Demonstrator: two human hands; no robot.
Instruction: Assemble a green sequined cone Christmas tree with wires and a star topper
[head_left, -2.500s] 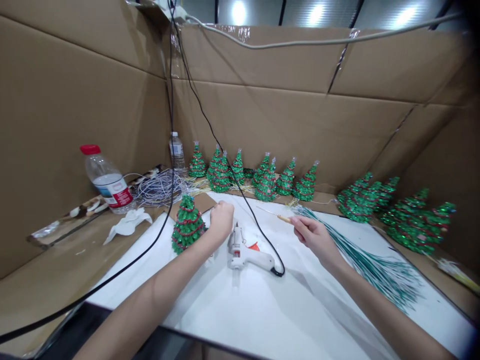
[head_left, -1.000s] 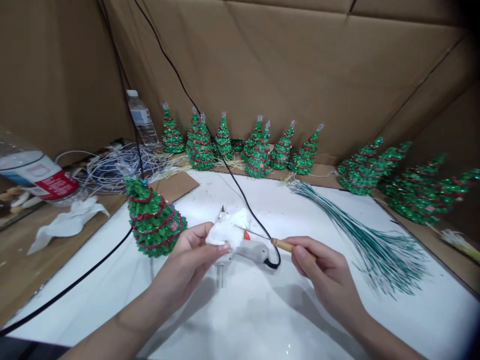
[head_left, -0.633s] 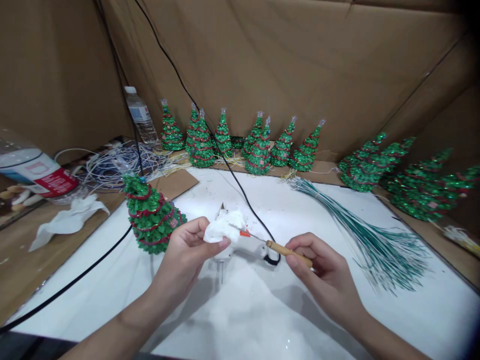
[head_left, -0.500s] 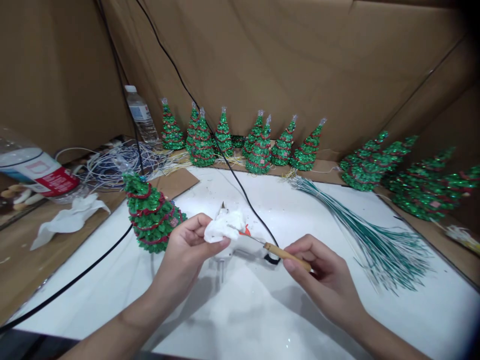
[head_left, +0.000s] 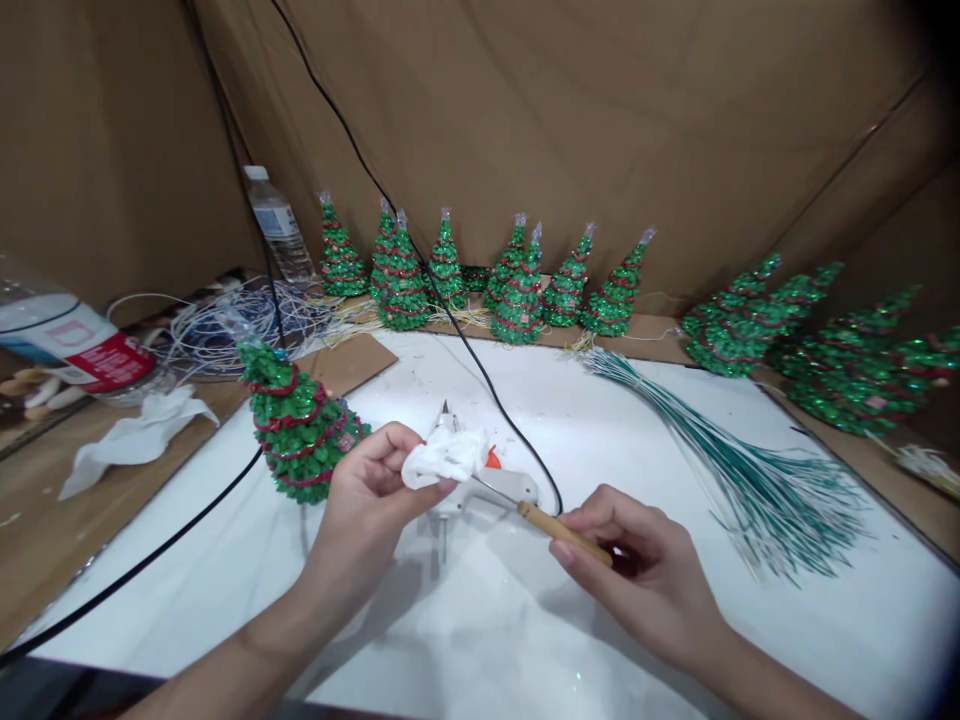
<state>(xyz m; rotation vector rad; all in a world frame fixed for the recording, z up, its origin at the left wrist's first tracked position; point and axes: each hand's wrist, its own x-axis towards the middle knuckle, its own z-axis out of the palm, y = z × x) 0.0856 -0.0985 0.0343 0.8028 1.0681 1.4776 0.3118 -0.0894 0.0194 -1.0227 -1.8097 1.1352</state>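
Between thumb and fingers, my left hand (head_left: 373, 485) pinches a crumpled white tissue (head_left: 446, 457). My right hand (head_left: 637, 555) grips the wooden handle of a thin metal-shafted tool (head_left: 559, 530). The shaft runs up to the tissue's lower right edge, and its tip is hidden there. Behind the tissue a white glue gun (head_left: 514, 488) with an orange trigger stands on the white board, its pointed nozzle facing away from me. Left of my left hand is a small green Christmas tree (head_left: 304, 440) with red garland.
Several similar trees (head_left: 517, 290) line the back and right edges. Green and white wires (head_left: 720, 450) lie right. Tangled wires (head_left: 217, 325), two plastic bottles (head_left: 276, 225) and another tissue (head_left: 139, 440) are on the left. A black cable (head_left: 480, 365) crosses the board (head_left: 450, 640).
My right hand and the wooden-handled tool have shifted slightly left and down. The tissue has moved a little left in my left hand, and its folds look different.
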